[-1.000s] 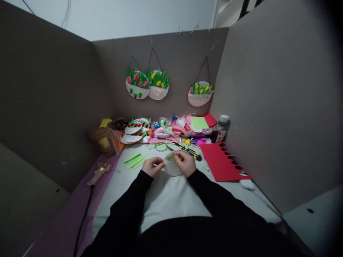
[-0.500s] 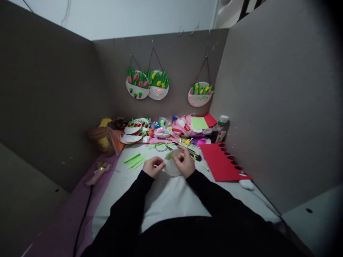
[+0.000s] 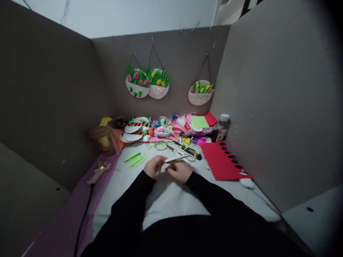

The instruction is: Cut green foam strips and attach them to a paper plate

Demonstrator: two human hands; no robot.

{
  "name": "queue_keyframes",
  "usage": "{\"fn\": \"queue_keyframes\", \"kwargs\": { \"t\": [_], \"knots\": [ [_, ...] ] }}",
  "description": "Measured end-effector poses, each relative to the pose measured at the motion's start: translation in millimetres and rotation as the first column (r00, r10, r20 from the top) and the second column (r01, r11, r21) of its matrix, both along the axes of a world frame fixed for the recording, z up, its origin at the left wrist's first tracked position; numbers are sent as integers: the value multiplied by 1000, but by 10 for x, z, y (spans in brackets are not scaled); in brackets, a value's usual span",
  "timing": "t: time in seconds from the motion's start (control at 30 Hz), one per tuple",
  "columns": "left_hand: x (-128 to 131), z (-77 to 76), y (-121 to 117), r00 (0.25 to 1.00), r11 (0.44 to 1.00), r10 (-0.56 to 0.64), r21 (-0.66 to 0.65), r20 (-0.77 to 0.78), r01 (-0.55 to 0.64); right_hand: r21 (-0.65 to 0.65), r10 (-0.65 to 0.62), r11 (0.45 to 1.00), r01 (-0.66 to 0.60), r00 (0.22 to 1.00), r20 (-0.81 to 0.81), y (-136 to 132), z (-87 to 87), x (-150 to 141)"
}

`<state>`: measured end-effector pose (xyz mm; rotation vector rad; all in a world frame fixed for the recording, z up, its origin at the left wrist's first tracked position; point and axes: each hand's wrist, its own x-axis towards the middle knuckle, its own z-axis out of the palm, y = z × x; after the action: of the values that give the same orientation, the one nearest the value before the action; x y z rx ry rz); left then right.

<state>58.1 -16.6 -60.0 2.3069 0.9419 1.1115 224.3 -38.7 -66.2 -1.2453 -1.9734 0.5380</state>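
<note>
A white paper plate (image 3: 175, 159) is tilted nearly edge-on above the table, so its face is mostly hidden. My left hand (image 3: 154, 167) pinches its left end with closed fingers. My right hand (image 3: 182, 172) is curled around the near right side of the plate, fingers bent beneath it. Just beyond lie white-handled scissors (image 3: 190, 157) and a yellow-and-black utility knife (image 3: 197, 156). Left of my left hand, light green paper leaves (image 3: 135, 159) are laid out on the white sheet. The green piece on the plate does not show from this angle.
A pink hot glue gun (image 3: 98, 174) rests at left, its light on. Red paper (image 3: 222, 164) with cut-out edges lies right, near a white device (image 3: 247, 184). Decorated plates (image 3: 131, 137) and craft supplies line the back; grey panels (image 3: 171, 103) surround the table.
The plate has turned from showing its face to nearly edge-on. My right hand has lowered and curled under it, and the scissors behind are more exposed.
</note>
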Motion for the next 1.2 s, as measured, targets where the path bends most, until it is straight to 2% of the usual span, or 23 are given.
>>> {"fn": "queue_keyframes", "kwargs": {
  "t": [0.17,0.3,0.4,0.5,0.6,0.67,0.77,0.83,0.9,0.97,1.07,1.13,1.2],
  "knots": [
    [5,-73,37,996,979,-78,186,-33,83,-87,54,995,-39,982,181,-12,26,-9],
    [8,-93,66,999,983,-29,180,-28,34,-53,91,995,-82,976,200,-15,4,-19],
    [8,-76,70,1000,987,27,156,7,-28,-63,75,996,-67,988,138,-20,-17,-23],
    [-7,-57,64,996,989,75,124,50,-80,-43,70,997,-70,998,-3,-36,-2,7],
    [-29,-66,83,968,976,218,-37,127,-215,56,41,998,-32,986,-163,-39,26,68],
    [-44,-89,129,917,925,346,-238,199,-298,101,-6,994,33,968,-250,-21,27,107],
    [-74,-126,231,822,786,507,-530,258,-318,124,-35,989,77,950,-312,28,-13,136],
    [-97,-141,289,785,695,577,-640,224,-328,126,-42,989,82,955,-294,58,-53,134],
    [-117,-145,312,780,635,614,-664,122,-395,113,-45,991,76,967,-252,76,-87,122],
    [-130,-140,300,788,622,614,-590,-42,-515,91,-34,994,54,977,-209,85,-109,106],
    [-169,-114,259,730,666,600,-300,-328,-683,63,-29,997,39,987,-155,93,-130,90],
    [-246,-73,251,653,683,628,-100,-423,-723,53,-44,997,51,991,-128,101,-146,87],
    [-386,1,269,601,671,670,7,-435,-742,46,-51,997,56,994,-100,110,-166,87]
  ]
}}
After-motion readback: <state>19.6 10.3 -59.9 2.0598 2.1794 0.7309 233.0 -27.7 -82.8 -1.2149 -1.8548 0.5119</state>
